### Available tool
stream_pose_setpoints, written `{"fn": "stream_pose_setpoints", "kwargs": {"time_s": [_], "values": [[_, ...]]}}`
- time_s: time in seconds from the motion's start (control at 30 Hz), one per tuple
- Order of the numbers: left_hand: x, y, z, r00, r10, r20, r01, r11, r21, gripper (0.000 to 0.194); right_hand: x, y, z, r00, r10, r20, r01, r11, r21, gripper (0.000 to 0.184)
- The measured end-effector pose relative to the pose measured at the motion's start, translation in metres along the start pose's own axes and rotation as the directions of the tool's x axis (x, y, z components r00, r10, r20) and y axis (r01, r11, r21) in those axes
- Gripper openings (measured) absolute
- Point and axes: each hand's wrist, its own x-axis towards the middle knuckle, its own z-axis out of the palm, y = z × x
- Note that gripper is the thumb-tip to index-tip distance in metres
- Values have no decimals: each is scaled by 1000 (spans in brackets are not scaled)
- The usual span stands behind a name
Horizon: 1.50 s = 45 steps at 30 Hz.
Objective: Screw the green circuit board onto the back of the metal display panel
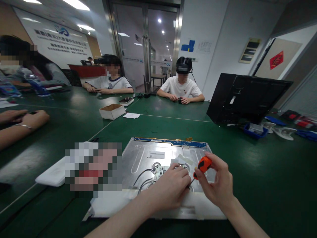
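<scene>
Right in front of me lies a flat metal display panel (141,150) with a blue circuit strip (170,142) along its far edge. My right hand (219,181) grips the orange-and-black handle of a screwdriver (204,164), whose thin shaft points down and left toward the panel. My left hand (170,186) rests over the middle of the panel with its fingers curled, on or beside a small white circuit board (159,170). What those fingers hold, if anything, is hidden. Black cables (143,173) run from the board's left side.
The green table (272,185) extends all around. A black monitor casing (247,96) stands at the right, near a blue tray (255,130). An open box (112,111) sits further off, and a white object (53,172) lies left of the panel. Other people sit across and at the left.
</scene>
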Motion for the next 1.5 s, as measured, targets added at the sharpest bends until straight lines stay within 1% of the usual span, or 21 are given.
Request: {"fn": "stream_pose_setpoints", "kwargs": {"time_s": [0.13, 0.3, 0.43, 0.57, 0.63, 0.7, 0.77, 0.8, 0.87, 0.93, 1.0, 1.07, 1.1, 1.13, 1.2, 1.23, 1.27, 1.3, 1.37, 1.5], "values": [[1, 0, -1, 1000, 11, -3, -11, 1000, 25, 6, -9, 9, -2, 995, 42, -95, -40, 999, 25, 57], [2, 1, -2, 1000, -1, -7, 1, 1000, 24, 5, -9, 10, -4, 994, 30, -110, -25, 999, 42, 59], [0, 1, -4, 1000, 4, 3, -4, 1000, 11, 8, -7, 7, -5, 994, 16, -112, -17, 1000, -7, 59], [-1, 3, -8, 1000, 2, -16, -2, 1000, -10, 15, -9, 9, -5, 988, 18, -150, -24, 999, -34, 58], [-2, 4, -13, 999, -5, -47, 3, 1000, -26, 22, -7, 11, -6, 988, -1, -154, -4, 1000, -29, 60], [-3, 4, -21, 994, -13, -108, 8, 999, -47, 30, -1, 13, -9, 990, -35, -137, 34, 999, -12, 62], [-5, 4, -33, 979, -35, -203, 21, 997, -72, 33, 8, 14, -13, 991, -66, -113, 66, 998, -3, 62], [-8, 3, -40, 964, -59, -258, 38, 996, -84, 31, 13, 14, -15, 992, -74, -104, 73, 997, -17, 60], [-16, 1, -54, 918, -134, -373, 105, 990, -96, 26, 22, 12, -20, 994, -69, -87, 61, 994, -90, 55], [-31, -4, -64, 877, -219, -428, 201, 976, -87, 24, 27, 9, -25, 998, -16, -55, 6, 986, -167, 47], [-53, -11, -64, 851, -299, -432, 305, 951, -57, 26, 25, 6, -31, 996, 89, 9, -85, 974, -212, 38], [-80, -18, -55, 833, -374, -407, 399, 917, -26, 32, 17, 6, -35, 969, 214, 123, -177, 951, -254, 32], [-94, -21, -48, 820, -411, -398, 444, 896, -12, 35, 10, 6, -36, 939, 273, 208, -208, 935, -288, 31], [-108, -24, -40, 801, -447, -399, 486, 874, -3, 37, 3, 7, -38, 897, 324, 301, -217, 915, -340, 30], [-134, -28, -23, 792, -474, -384, 523, 852, 27, 43, -14, 8, -39, 786, 403, 469, -184, 876, -445, 27], [-145, -29, -16, 771, -499, -395, 557, 830, 38, 45, -23, 9, -39, 740, 443, 505, -168, 850, -500, 27], [-154, -29, -10, 756, -514, -405, 582, 811, 57, 46, -31, 9, -39, 705, 473, 528, -154, 829, -537, 30], [-161, -29, -6, 761, -511, -399, 585, 806, 83, 48, -38, 9, -39, 673, 479, 563, -137, 829, -542, 36], [-170, -29, -1, 774, -510, -376, 591, 795, 138, 52, -50, 7, -39, 660, 512, 550, -140, 803, -580, 45], [-175, -31, 2, 812, -502, -298, 572, 788, 229, 59, -59, 3, -42, 632, 573, 522, -218, 778, -589, 46]]}}
